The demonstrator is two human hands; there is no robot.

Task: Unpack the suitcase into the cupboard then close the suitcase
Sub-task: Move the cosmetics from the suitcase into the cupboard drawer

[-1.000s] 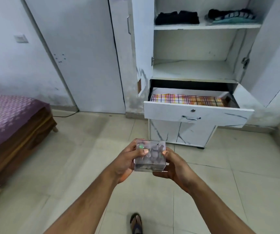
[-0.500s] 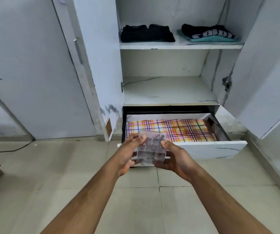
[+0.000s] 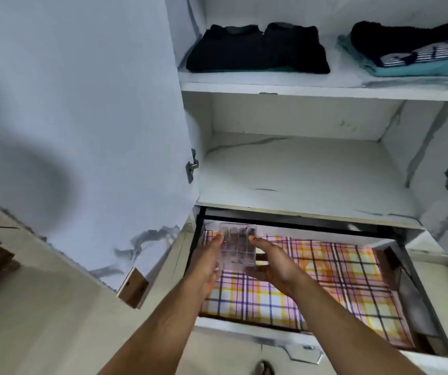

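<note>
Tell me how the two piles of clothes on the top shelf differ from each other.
The left pile is all dark, nearly black; the right pile mixes a black garment on top, a striped piece and a teal one at the bottom. The left pile sits fully in view, while the right pile is cut off by the picture's edge. Both are folded and lie flat on the same white shelf, apart from each other.

You're in a home bedroom: a white cupboard [image 3: 298,169] with folded clothes [image 3: 258,48] shelved, tiled floor [image 3: 41,320] underfoot.

Beige tiled floor [image 3: 41,334] (shadowed)
</note>
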